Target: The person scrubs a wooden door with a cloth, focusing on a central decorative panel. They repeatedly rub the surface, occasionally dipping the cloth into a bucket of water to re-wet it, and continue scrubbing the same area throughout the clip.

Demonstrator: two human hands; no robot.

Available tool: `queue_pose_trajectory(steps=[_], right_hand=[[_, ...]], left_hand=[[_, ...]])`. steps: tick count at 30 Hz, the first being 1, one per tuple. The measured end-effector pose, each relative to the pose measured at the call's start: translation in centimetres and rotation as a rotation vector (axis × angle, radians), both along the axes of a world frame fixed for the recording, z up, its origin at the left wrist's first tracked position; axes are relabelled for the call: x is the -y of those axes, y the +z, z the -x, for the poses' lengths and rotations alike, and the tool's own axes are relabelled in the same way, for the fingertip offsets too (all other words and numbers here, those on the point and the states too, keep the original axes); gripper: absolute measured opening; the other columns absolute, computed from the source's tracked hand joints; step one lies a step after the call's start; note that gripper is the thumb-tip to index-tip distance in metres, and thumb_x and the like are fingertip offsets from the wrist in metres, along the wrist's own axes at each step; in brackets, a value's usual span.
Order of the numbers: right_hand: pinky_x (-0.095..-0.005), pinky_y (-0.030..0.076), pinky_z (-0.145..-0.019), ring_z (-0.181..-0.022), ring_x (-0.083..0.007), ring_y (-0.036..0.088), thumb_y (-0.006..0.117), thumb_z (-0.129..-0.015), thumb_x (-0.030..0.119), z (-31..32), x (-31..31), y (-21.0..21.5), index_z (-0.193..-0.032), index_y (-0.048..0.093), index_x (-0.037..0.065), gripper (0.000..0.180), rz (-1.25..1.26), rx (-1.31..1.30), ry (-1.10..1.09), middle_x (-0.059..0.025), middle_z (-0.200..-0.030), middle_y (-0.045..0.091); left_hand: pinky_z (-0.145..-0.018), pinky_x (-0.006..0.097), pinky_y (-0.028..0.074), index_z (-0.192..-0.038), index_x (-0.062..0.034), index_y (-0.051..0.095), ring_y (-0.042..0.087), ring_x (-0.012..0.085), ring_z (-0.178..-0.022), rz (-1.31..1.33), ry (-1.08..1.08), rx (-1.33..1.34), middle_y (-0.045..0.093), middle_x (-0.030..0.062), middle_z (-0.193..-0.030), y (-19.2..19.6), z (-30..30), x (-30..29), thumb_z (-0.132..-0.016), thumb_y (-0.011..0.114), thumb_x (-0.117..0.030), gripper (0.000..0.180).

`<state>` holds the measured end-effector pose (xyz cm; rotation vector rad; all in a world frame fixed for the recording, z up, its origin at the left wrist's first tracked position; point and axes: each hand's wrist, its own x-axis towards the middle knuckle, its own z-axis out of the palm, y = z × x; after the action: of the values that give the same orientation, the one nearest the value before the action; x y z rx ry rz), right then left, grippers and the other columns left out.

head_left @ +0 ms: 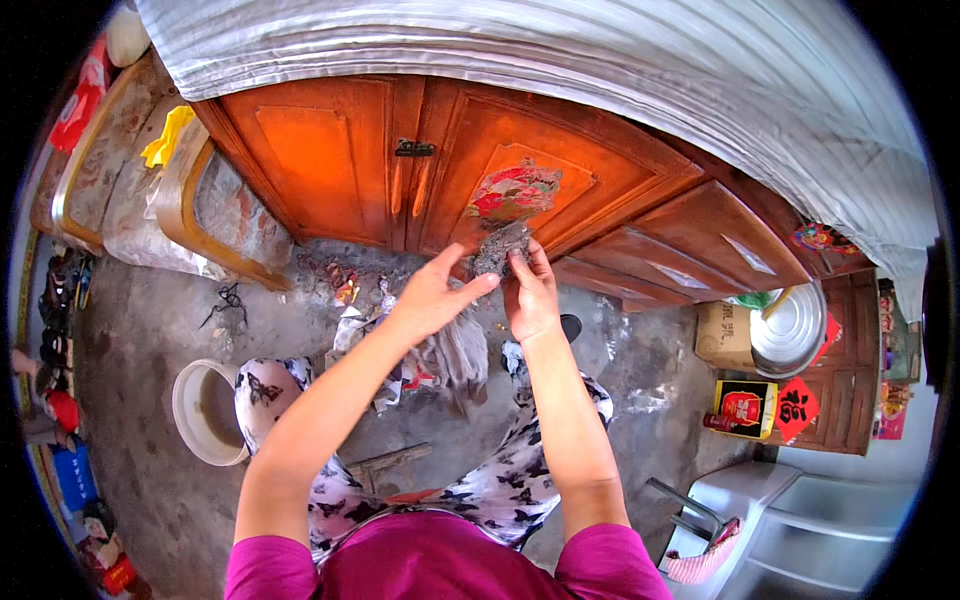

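Both hands meet at frame centre, just above the middle, in front of the orange wooden cabinet doors (330, 150). The left hand (432, 293) comes up from the lower left, fingers partly curled, thumb and forefinger stretched out and pinching the left edge of a dark grey crumpled lump (498, 248), maybe cloth or dirty fibre, cannot tell which. The right hand (530, 292) comes up from the lower centre, fingers closed round the lump's right side and lower edge, thumb pressed on its front. The lump sits between the two hands, held up off the floor, just under a torn red paper patch (515, 190) stuck on the right cabinet door. Below the hands a grey rag (455, 355) hangs or lies over the person's lap, touching the left forearm. The knees in black-and-white butterfly-print trousers (480, 490) fill the lower centre; a magenta top sits at the bottom edge. A white bucket (190, 410) with murky water stands on the concrete floor (140, 340) at left, just beside the left knee. Scrap litter (345, 285) lies at the cabinet foot. A wooden chair (190, 190) is at upper left. At right: a metal basin (790, 330) on a cardboard box (725, 335), a yellow and red box (745, 408) below.
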<state>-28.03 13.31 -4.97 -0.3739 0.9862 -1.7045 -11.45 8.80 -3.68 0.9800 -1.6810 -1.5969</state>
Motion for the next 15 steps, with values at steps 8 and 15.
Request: queue_pose_trajectory(steps=[8,15], right_hand=[[-0.0408,0.035,-0.119,-0.147,-0.0273,0.040,0.072,-0.096,0.049,-1.0,-2.5,1.3,-0.163,0.022,0.001,0.096,-0.263,-0.602,0.466,-0.0193,-0.158,0.041],[-0.0394,0.041,-0.115,-0.137,-0.0291,0.055,0.082,-0.088,0.048,1.4,-4.1,3.7,-0.152,0.050,0.002,0.085,-0.233,-0.887,0.635,-0.0207,-0.147,0.059]], left_hand=[[-0.070,0.024,0.044,-0.106,-0.0095,0.064,0.055,0.0054,-0.081,-0.488,0.532,-0.591,0.061,-0.0040,-0.090,-4.2,4.9,-3.5,-0.095,0.078,-0.008,0.018],[-0.099,0.039,0.046,-0.105,-0.0004,0.056,0.058,0.0341,-0.112,0.469,0.628,0.090,0.061,0.0179,-0.122,-6.0,2.7,-1.4,-0.095,0.075,-0.010,0.023]])
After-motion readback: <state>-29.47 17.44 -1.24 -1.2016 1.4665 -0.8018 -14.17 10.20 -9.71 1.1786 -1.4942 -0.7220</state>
